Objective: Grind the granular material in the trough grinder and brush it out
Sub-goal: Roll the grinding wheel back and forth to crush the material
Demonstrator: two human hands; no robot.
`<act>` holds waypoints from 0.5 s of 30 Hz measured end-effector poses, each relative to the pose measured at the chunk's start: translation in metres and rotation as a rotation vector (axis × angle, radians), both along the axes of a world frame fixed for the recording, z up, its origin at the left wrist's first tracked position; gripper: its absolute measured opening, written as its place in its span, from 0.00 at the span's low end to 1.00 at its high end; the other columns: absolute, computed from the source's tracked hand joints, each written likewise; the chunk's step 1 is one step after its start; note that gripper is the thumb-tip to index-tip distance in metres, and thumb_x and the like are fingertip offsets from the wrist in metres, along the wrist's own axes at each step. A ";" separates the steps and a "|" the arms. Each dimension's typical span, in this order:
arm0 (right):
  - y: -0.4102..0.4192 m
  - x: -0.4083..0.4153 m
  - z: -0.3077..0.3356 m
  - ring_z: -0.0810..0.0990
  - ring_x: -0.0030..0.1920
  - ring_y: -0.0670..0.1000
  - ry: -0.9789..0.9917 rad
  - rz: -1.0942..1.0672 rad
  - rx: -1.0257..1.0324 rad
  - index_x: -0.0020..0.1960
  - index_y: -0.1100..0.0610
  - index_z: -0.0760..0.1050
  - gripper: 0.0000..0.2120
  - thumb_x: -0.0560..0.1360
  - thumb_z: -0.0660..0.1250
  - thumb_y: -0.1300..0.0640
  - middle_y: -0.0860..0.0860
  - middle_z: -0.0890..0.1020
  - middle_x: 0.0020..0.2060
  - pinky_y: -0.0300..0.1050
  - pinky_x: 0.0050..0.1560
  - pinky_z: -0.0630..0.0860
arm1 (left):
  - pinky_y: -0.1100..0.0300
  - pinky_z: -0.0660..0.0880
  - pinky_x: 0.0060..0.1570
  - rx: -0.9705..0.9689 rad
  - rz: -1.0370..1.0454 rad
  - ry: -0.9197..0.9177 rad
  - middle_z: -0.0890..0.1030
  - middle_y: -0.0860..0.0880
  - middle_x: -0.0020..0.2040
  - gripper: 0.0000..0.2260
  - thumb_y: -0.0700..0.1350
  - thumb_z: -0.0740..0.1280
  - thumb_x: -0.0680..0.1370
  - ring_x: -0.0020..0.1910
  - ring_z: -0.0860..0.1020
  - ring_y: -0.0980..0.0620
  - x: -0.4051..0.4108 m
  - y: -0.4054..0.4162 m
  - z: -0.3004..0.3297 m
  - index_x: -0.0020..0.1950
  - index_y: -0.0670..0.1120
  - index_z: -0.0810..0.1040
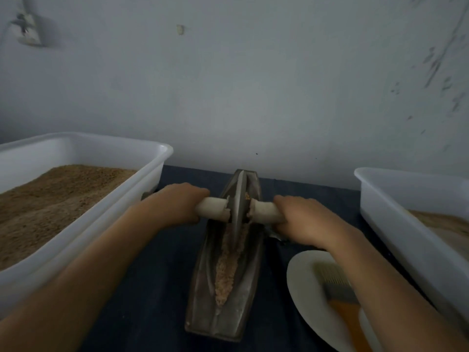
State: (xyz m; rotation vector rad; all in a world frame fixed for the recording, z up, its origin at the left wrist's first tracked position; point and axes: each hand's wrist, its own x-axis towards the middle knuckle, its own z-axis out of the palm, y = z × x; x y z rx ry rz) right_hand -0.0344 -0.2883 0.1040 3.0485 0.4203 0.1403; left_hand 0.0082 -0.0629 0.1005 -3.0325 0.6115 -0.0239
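A dark metal trough grinder point(203, 283) lies lengthwise on the dark cloth in the middle. Tan granular material point(226, 273) fills its groove toward the near end. The metal grinding wheel point(238, 201) stands in the far half of the trough on a pale handle bar point(213, 208). My left hand point(177, 203) grips the bar's left end. My right hand point(299, 215) grips the right end. A brush point(337, 288) with grey bristles and an orange handle lies on a white plate point(302, 283) at the near right, partly under my right forearm.
A white tub point(121, 196) of brown granules stands at the left. Another white tub point(388, 207) with paler material stands at the right. A grey wall rises just behind the table's far edge.
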 end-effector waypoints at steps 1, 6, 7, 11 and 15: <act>-0.002 0.005 -0.006 0.74 0.49 0.54 -0.100 0.000 -0.008 0.52 0.54 0.66 0.07 0.76 0.61 0.52 0.52 0.76 0.51 0.44 0.40 0.60 | 0.56 0.70 0.54 -0.002 -0.001 -0.077 0.77 0.49 0.58 0.14 0.46 0.66 0.75 0.57 0.75 0.49 0.002 -0.001 -0.004 0.59 0.49 0.69; -0.005 0.015 -0.022 0.73 0.51 0.54 -0.301 -0.006 -0.030 0.55 0.54 0.67 0.09 0.76 0.61 0.53 0.51 0.75 0.51 0.45 0.41 0.56 | 0.54 0.66 0.58 -0.009 0.002 -0.305 0.75 0.49 0.58 0.13 0.47 0.64 0.76 0.58 0.73 0.49 0.005 -0.004 -0.014 0.58 0.48 0.66; -0.005 0.014 -0.022 0.73 0.51 0.54 -0.293 -0.001 -0.031 0.55 0.54 0.67 0.09 0.76 0.61 0.53 0.51 0.76 0.51 0.45 0.41 0.56 | 0.55 0.66 0.58 -0.007 0.001 -0.283 0.75 0.50 0.58 0.13 0.47 0.64 0.76 0.58 0.73 0.49 0.005 -0.004 -0.013 0.58 0.49 0.67; -0.003 0.002 -0.008 0.74 0.49 0.54 -0.092 0.015 -0.018 0.50 0.53 0.64 0.07 0.76 0.61 0.53 0.52 0.76 0.50 0.44 0.40 0.58 | 0.56 0.69 0.57 0.035 -0.001 -0.096 0.76 0.49 0.59 0.14 0.46 0.66 0.76 0.58 0.75 0.50 -0.002 -0.001 -0.002 0.60 0.48 0.69; 0.003 -0.019 0.013 0.72 0.43 0.48 0.236 0.018 0.011 0.51 0.55 0.68 0.08 0.76 0.64 0.53 0.48 0.72 0.43 0.37 0.32 0.63 | 0.57 0.70 0.59 0.106 -0.002 0.163 0.76 0.49 0.61 0.19 0.46 0.69 0.74 0.59 0.75 0.51 -0.016 0.001 0.013 0.64 0.49 0.71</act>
